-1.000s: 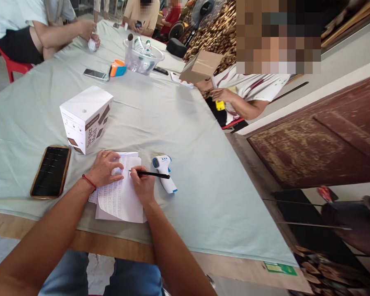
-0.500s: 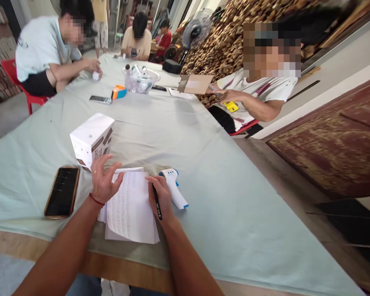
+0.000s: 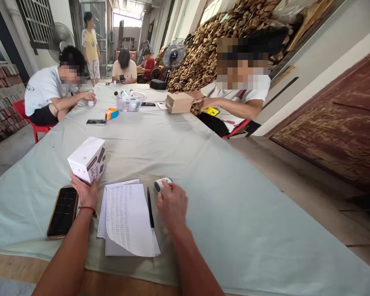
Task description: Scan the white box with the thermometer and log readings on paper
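Note:
My left hand (image 3: 85,193) grips the near end of a white cardboard box (image 3: 84,158) with brown print, fingers at its left side and thumb at its right. Under my right hand (image 3: 173,205) is a white and blue infrared thermometer (image 3: 159,185); the fingers close over it and hide most of its body. Between my hands lie handwritten sheets of paper (image 3: 126,222), stacked unevenly with curled lower corners. A black pen (image 3: 150,207) rests along their right edge. Left of my left wrist lies a phone (image 3: 62,211) in a brown case.
A pale green cloth (image 3: 249,230) covers the table. Farther back are a clear basin (image 3: 132,103) of bottles, an orange and blue tape roll (image 3: 112,113) and another phone (image 3: 96,122). One person (image 3: 243,102) handles a cardboard box (image 3: 179,102) at right; another person (image 3: 46,90) sits at left.
My right hand has let go of the pen beside the papers and taken hold of the thermometer. My left hand has moved from above the papers onto the white box.

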Demonstrator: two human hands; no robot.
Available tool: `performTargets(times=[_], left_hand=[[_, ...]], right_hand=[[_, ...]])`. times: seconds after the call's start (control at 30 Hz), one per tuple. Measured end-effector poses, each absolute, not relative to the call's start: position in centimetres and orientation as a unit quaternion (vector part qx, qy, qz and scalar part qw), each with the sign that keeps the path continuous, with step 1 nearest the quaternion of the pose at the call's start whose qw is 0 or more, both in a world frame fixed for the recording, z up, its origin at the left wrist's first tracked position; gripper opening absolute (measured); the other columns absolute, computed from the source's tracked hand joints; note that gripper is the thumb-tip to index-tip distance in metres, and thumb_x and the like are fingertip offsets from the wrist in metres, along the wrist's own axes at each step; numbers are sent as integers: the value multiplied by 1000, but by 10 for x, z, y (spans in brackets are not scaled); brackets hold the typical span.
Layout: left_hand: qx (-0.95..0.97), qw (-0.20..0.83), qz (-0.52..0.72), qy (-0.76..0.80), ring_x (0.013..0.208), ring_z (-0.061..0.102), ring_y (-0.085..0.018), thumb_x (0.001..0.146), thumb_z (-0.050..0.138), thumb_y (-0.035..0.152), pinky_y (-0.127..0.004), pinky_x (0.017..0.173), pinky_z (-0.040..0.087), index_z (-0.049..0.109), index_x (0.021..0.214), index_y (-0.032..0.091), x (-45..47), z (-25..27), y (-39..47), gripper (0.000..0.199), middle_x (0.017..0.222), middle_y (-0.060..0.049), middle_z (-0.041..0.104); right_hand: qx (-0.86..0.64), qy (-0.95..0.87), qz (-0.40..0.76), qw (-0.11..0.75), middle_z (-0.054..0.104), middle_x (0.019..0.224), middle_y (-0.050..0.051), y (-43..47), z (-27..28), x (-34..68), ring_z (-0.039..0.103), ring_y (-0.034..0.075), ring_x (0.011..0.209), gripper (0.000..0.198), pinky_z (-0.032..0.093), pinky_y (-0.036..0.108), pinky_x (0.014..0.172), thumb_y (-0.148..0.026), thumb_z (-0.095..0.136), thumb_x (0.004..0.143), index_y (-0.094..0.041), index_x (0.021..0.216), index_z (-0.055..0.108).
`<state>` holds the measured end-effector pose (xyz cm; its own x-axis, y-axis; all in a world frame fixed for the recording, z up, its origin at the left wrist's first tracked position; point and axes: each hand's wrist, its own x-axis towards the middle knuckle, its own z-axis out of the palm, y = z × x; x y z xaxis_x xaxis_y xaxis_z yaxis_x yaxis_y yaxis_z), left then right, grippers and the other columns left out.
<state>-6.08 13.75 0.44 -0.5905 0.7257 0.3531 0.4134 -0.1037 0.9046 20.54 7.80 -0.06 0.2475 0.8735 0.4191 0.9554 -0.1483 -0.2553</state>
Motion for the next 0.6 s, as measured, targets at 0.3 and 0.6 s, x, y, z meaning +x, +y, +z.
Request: performTargets(times=[0.3,0.6], left_hand=[[470,97,642,598,124,44,-33,63,82,31,-53,108,37,40,135,17,-62,6,137,85,123,-13,46],[511,369,651,424,112,61,-29,78,71,54,-43,97,50,51,131,19,-34,25,116,67,120,-12,64]], right_hand=[[-852,-510,74,92,61,113,22,77,22,210,58,32,107,39,43,38,84,-28,52,89,-5,120,55],[-567,-476,326,587,66,89,6,64,29,176,60,22,83,35,48,34,73,-48,55,81,-20,102,59]])
